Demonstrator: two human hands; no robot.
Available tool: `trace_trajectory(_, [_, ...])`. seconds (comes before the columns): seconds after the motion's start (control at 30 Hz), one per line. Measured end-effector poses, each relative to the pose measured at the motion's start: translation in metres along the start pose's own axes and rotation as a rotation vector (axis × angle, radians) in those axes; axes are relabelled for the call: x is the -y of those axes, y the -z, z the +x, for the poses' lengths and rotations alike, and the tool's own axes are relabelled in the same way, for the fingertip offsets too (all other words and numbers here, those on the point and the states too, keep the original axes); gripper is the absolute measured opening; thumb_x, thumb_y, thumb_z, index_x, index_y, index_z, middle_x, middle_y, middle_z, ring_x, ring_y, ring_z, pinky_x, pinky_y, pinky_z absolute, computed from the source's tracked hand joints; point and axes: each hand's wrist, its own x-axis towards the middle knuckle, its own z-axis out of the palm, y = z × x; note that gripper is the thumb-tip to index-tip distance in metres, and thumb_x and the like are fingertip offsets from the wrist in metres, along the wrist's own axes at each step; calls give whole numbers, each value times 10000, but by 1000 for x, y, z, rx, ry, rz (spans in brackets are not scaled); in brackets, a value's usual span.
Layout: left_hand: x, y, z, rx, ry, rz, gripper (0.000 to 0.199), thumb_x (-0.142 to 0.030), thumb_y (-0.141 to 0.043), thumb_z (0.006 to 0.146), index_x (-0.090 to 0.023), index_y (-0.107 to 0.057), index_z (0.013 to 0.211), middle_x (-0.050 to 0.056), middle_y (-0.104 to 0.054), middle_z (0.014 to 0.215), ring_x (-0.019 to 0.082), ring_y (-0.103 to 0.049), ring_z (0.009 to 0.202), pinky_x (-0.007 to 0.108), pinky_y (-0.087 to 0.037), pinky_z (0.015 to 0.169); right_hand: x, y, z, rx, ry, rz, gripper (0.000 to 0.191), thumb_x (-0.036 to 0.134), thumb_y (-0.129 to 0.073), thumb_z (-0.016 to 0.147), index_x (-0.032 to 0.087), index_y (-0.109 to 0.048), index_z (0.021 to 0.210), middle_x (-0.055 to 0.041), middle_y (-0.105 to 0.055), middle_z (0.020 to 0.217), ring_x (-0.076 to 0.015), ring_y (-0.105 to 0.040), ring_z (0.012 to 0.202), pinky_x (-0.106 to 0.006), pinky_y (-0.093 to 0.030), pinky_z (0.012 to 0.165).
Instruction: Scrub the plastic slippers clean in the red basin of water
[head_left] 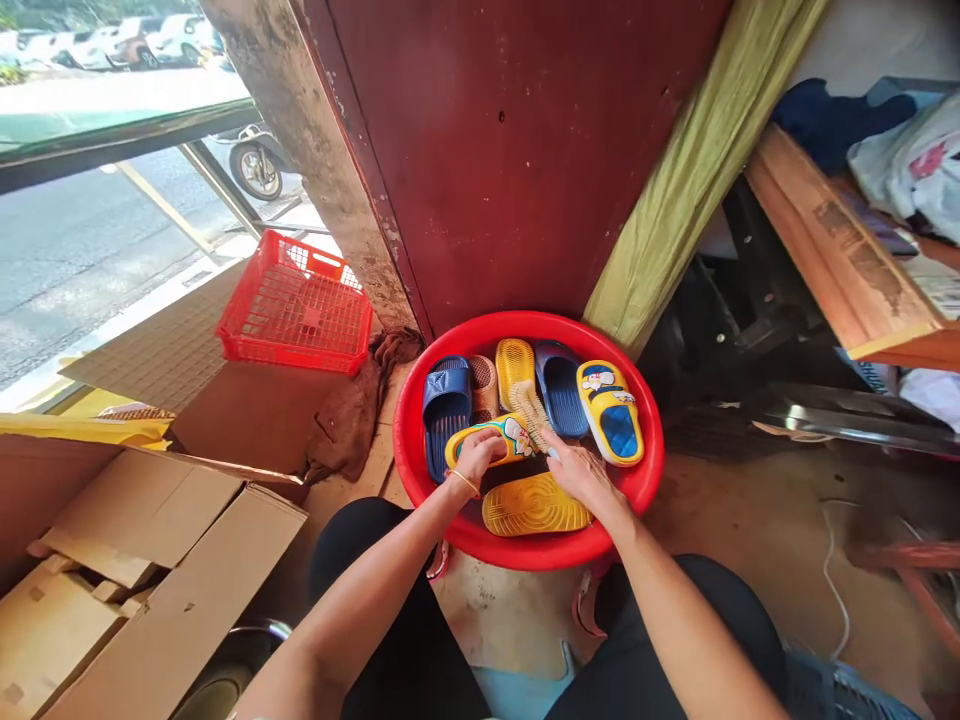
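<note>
Left hand point(481, 456) curled, right hand point(585, 470) gripping, forearms point(390, 575) extended.

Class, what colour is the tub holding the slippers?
The tub is red; see the head view.

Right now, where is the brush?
In the head view, the brush is in the right hand, over the red tub, by the right end of the slipper under the left hand.

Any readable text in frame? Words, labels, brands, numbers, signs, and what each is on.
"SHUA", probably, blurred and partly hidden: blue-and-white packaging under the wooden table at right.
White plastic bag on that table: pink print, too blurred to read.
Navy slipper, left in the tub: strap mark too small to read.
Yellow-and-blue slipper: cartoon decoration, no legible letters.
Numbers, signs: none readable.
</note>
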Motion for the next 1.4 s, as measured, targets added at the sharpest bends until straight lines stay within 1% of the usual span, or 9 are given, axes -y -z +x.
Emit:
trace_trajectory(0.13, [-17,13,4,-132,-221,279,220,-354,-641,703,-183,-514,646,-45,-459,598,97,-401,575,219,-304,556,-7,6,-3,-89,58,64,660,202,-472,918,303,-343,1557,-66,-684,1302,-211,-681,1084,-299,-516,895])
trace_trajectory(0.27, [-30,26,11,-263,-375,567,279,-410,-641,771,-193,-516,647,-44,-453,595,115,-397,604,236,-281,586,-23,16,-26,-3,176,47,635,178,-486,890,333,-443,1504,-49,-708,1250,-209,-692,1045,-298,-523,891])
trace_trajectory(0.5, [-35,25,17,-292,-316,794,312,-394,-576,832,-203,-462,613,-35,-449,586,129,-397,584,263,-242,583,-26,18,-66,159,230,-285,700,82,-416,903,411,-383,1521,-28,-717,880,-178,-696,781,-245,-488,670])
trace_trajectory(0.63, [-38,24,16,-189,-235,937,281,-360,-574,830,-207,-478,615,-30,-468,582,140,-427,580,269,-253,579,-20,14,-66,92,162,-473,739,56,-388,931,406,-256,1569,-56,-672,942,-168,-674,722,-242,-458,603])
trace_trajectory(0.83, [-33,27,15,-145,-240,993,289,-377,-528,869,-200,-520,641,-18,-507,586,144,-456,580,264,-271,571,-19,-8,-57,-25,72,-547,729,41,-368,940,404,-274,1565,-96,-615,1055,-165,-674,771,-262,-504,664])
trace_trajectory(1.0, [-34,22,3,-46,-462,1092,252,-302,-466,919,-187,-621,757,30,-627,705,166,-559,665,273,-370,656,-22,-17,-50,-25,-13,-460,747,87,-409,939,415,-207,1579,-85,-613,1017,-183,-677,743,-267,-516,631])
trace_trajectory(1.13, [-51,28,-7,-248,-659,1252,280,-370,-457,960,-205,-680,928,95,-695,921,234,-619,902,337,-408,846,-22,-16,-47,-29,-12,-406,715,116,-401,953,412,-220,1578,-84,-616,1016,-189,-674,740,-275,-514,629])
trace_trajectory(1.27, [-63,47,-2,-428,-525,1316,366,-467,-519,930,-207,-648,1153,144,-671,1108,309,-588,1060,401,-407,913,-23,-21,-42,-48,-8,-376,689,124,-395,958,407,-256,1571,-84,-613,991,-187,-661,731,-272,-500,618])
trace_trajectory(1.4, [-57,64,5,-229,-296,1267,468,-560,-624,844,-202,-645,1145,119,-672,1029,283,-626,950,341,-443,776,-28,-30,-38,-81,-7,-337,679,117,-410,951,390,-297,1563,-73,-606,939,-190,-648,754,-263,-488,618])
